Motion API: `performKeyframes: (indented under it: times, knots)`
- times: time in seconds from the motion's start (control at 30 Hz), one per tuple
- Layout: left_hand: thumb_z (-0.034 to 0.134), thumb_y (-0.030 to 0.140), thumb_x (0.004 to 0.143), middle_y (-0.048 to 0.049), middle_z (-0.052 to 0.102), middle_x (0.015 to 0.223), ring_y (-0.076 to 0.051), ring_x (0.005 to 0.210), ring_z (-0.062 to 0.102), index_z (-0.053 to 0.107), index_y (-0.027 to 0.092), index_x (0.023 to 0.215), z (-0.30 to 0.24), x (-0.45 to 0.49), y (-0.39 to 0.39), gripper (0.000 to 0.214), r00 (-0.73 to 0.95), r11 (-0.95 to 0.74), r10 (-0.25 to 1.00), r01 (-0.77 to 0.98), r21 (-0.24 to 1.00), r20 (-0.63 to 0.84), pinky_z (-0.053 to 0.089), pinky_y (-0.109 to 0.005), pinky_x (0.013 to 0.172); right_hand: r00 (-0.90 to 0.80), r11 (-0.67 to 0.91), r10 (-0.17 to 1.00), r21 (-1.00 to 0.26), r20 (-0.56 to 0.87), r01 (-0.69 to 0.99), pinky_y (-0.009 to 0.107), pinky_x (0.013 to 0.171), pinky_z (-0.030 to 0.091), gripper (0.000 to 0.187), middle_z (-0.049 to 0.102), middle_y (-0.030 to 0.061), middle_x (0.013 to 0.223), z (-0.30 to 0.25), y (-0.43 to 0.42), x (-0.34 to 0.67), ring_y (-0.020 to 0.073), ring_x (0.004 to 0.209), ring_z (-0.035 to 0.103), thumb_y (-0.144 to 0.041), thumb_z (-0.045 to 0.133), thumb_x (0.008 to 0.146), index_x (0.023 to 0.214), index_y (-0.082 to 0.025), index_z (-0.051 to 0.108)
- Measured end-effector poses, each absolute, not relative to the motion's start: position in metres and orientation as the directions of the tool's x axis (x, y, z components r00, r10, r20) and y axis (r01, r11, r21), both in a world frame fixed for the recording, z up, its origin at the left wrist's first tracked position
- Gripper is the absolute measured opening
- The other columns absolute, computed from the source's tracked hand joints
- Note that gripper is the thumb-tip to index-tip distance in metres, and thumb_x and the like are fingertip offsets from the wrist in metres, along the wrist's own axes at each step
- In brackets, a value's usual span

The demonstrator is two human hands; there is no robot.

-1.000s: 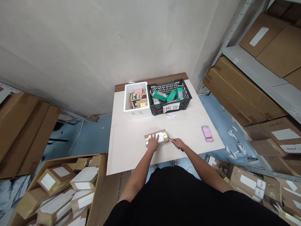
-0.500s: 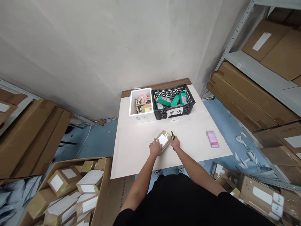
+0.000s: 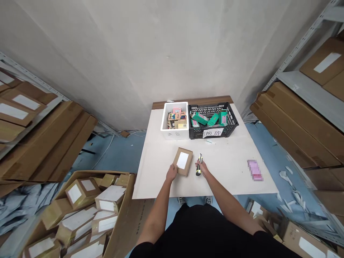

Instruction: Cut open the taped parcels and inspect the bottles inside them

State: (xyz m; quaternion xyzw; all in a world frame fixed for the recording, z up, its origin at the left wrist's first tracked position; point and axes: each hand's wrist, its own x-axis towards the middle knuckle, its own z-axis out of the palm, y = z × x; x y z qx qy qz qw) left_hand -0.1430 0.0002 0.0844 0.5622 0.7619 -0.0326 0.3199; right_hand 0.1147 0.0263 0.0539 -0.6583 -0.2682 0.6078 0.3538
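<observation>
A small brown cardboard parcel (image 3: 183, 161) with a white label lies on the white table (image 3: 231, 168), turned almost lengthwise away from me. My left hand (image 3: 171, 172) rests against its near left corner, fingers curled on the edge. My right hand (image 3: 204, 167) holds a yellow and black utility knife (image 3: 199, 165) just right of the parcel, blade end pointing away from me.
At the table's back stand a white bin (image 3: 175, 120) of small boxes and a black crate (image 3: 213, 120) of green boxes. A pink item (image 3: 254, 170) lies at the right. A big carton of labelled parcels (image 3: 88, 211) sits low left; shelves of cartons (image 3: 295, 122) flank the right.
The parcel has been turned from lying crosswise to pointing away from me. My left hand slid from its top to its near corner; the knife came up beside the parcel.
</observation>
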Motion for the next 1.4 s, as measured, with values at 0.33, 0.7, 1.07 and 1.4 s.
performKeyframes:
  times: [0.33,0.7,1.07,1.4]
  knots:
    - [0.042,0.033,0.103,-0.0140,0.061,0.154,-0.023,0.142,0.058,0.042,0.016,0.160,0.043,-0.144,-0.018,0.060,-0.119,0.427,0.834,0.756,0.496,-0.538,0.047,-0.033,0.114,0.170,-0.591,0.793,-0.806,-0.585,-0.017,0.031,0.086,0.060,0.033,0.078,0.0091,0.109,0.064,0.019,0.058,0.0253,0.108,0.075,-0.053,0.064,0.092,0.104,-0.023,0.061]
    - [0.043,0.038,0.103,-0.0088,0.027,0.177,-0.024,0.164,0.024,0.021,0.021,0.171,0.062,-0.190,0.009,0.073,-0.143,0.272,0.953,0.797,0.540,-0.268,0.034,-0.040,0.130,-0.035,-0.623,0.782,-0.780,-0.622,-0.064,0.034,0.076,0.064,0.027,0.080,0.0106,0.102,0.092,0.007,0.017,0.0275,0.097,0.080,-0.048,0.068,0.095,0.102,-0.023,0.059]
    - [0.077,0.054,0.081,-0.0170,-0.007,0.179,-0.035,0.166,-0.009,0.006,0.018,0.173,0.072,-0.196,0.044,0.121,0.216,-0.015,0.824,0.933,0.360,-0.525,0.018,-0.057,0.131,-0.043,-0.395,0.856,-0.705,-0.515,0.589,0.028,0.065,0.053,0.044,0.074,-0.0021,0.076,0.107,0.039,-0.008,0.0207,0.060,0.069,-0.037,0.065,0.096,0.136,-0.027,0.050]
    - [0.077,0.043,0.082,-0.0101,-0.006,0.179,-0.035,0.167,-0.003,0.008,0.027,0.172,0.083,-0.213,0.049,0.114,0.258,-0.055,0.783,0.935,0.350,-0.566,0.025,-0.062,0.128,-0.141,-0.098,0.885,-0.473,-0.443,0.876,0.034,0.084,0.049,0.042,0.077,0.0104,0.107,0.126,0.098,-0.082,0.0300,0.097,0.072,-0.032,0.065,0.098,0.138,-0.026,0.055]
